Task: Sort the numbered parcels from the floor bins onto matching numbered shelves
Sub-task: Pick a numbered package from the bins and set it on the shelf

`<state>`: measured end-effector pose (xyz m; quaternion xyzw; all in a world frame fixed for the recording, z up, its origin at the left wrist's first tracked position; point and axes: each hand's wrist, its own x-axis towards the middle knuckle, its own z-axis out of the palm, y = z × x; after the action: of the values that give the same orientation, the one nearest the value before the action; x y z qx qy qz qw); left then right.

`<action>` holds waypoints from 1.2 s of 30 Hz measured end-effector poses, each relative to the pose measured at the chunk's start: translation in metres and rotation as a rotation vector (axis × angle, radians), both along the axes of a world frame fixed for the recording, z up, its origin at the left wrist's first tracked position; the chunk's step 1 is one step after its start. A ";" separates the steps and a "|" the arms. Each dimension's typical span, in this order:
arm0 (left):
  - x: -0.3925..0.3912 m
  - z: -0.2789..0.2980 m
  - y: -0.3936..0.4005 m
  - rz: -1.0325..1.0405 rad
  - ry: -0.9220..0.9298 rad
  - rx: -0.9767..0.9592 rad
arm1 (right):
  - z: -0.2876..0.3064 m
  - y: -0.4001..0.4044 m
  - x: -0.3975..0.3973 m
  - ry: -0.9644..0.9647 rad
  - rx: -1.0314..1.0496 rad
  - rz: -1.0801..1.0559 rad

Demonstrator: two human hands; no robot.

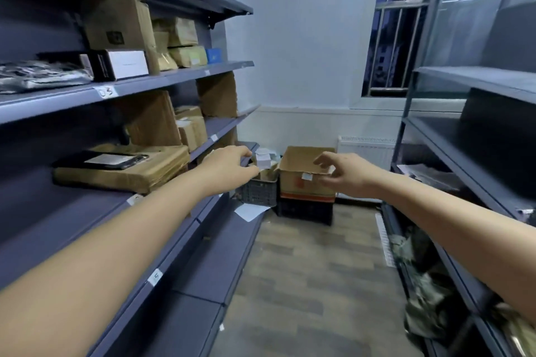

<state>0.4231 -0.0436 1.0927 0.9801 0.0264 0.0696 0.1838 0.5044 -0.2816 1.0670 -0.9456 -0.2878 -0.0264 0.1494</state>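
Observation:
Both my arms stretch forward down the aisle. My left hand [229,164] hovers with loosely curled fingers and holds nothing, in line with a dark plastic floor crate [258,193] that has small parcels and white labels inside. My right hand [343,172] is spread with relaxed fingers, empty, in front of an open cardboard box [304,180] stacked on a black crate [306,211]. On the left, grey shelves [179,74] carry brown parcels [124,171]; one shelf edge bears the label "03" [105,92].
A second grey rack [464,136] lines the right side, with dark bags on its low shelves. A white sheet of paper [249,211] lies on the wood-pattern floor by the crate. A radiator [367,151] and a barred window sit on the back wall.

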 end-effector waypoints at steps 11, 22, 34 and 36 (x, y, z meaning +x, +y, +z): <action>0.217 -0.055 0.021 -0.149 0.135 0.006 | -0.044 0.012 0.178 0.090 -0.111 -0.173; 0.453 -0.112 0.022 -0.302 0.162 0.087 | -0.104 0.015 0.381 0.216 -0.144 -0.238; 0.709 -0.154 -0.008 -0.251 0.221 0.113 | -0.150 -0.027 0.651 0.299 -0.237 -0.197; 0.744 -0.165 -0.009 -0.259 0.260 0.136 | -0.159 -0.030 0.688 0.326 -0.253 -0.193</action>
<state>1.1668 -0.0522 0.9272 0.9863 -0.0810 -0.0802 0.1196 1.1927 -0.3116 0.9077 -0.9717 -0.1690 0.1490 0.0708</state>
